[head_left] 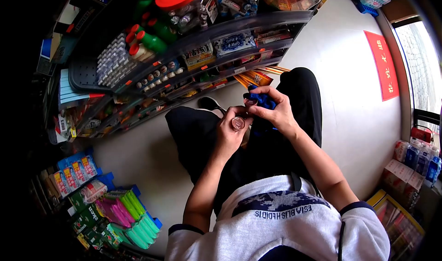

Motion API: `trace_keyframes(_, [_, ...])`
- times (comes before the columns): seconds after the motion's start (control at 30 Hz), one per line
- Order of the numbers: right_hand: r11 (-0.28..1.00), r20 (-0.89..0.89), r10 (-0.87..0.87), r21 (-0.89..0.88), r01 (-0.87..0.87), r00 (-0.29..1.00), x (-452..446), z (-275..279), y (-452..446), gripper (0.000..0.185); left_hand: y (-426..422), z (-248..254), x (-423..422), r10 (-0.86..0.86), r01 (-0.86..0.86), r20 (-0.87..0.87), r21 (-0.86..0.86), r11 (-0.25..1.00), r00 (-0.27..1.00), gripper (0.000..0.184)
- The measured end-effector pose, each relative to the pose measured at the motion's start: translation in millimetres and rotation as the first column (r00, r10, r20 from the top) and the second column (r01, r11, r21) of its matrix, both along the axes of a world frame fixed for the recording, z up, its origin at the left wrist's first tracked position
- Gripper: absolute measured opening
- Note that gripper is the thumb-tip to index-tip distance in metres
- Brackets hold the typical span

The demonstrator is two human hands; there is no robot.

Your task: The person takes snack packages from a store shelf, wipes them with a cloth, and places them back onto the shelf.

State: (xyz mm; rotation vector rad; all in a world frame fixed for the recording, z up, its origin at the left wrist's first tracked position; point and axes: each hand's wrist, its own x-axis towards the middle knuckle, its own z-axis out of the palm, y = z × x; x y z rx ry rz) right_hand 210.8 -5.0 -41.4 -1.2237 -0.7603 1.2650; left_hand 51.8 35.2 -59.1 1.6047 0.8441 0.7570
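Note:
Between my knees, near the middle of the head view, my left hand (229,130) has its fingers closed around a small round container (238,123) with a pinkish-brown top. Just to its right, my right hand (275,110) grips a crumpled blue cloth (263,100). A small dark round item (250,102) shows at the fingertips of that same hand, beside the cloth. The two hands are close together. More blue material hangs below my right hand, partly hidden.
Store shelves (193,33) with jars, bottles and packets run along the upper left. Colourful packs (126,215) are stacked at the lower left. A red mat (381,65) lies on the floor (340,44) at the right, near bottled goods (418,158). Orange packets (258,78) stick out by my knee.

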Motion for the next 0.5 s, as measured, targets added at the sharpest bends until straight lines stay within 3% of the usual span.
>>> trace_keyframes(0.03, [1.0, -0.002, 0.002, 0.004, -0.002, 1.0, -1.9, 0.7, -3.8, 0.042, -3.1, 8.4, -0.9, 0.036, -0.035, 0.05, -0.036, 0.999, 0.998, 0.018])
trace_keyframes(0.1, [0.99, 0.301, -0.041, 0.143, -0.003, 0.953, -6.4, 3.3, -11.4, 0.038, -7.7, 17.6, -6.9, 0.014, -0.013, 0.026, -0.027, 1.0, 1.0, 0.024])
trace_keyframes(0.23, [0.973, 0.314, -0.104, 0.23, 0.03, 0.944, -18.8, 17.8, -27.1, 0.042, -18.2, 32.3, -13.5, -0.001, 0.005, 0.075, -0.056, 0.998, 0.997, 0.024])
trace_keyframes(0.43, [0.85, 0.509, -0.163, 0.507, -0.141, 0.845, -36.8, 26.0, -41.3, 0.034, -30.3, 52.6, -20.8, 0.096, -0.124, 0.13, 0.226, 0.966, 0.987, 0.028])
trace_keyframes(0.5, [0.842, 0.562, -0.169, 0.509, -0.178, 0.81, -39.5, 26.6, -45.4, 0.034, -33.7, 54.8, -23.7, 0.098, -0.127, 0.145, 0.205, 0.97, 0.984, 0.029])
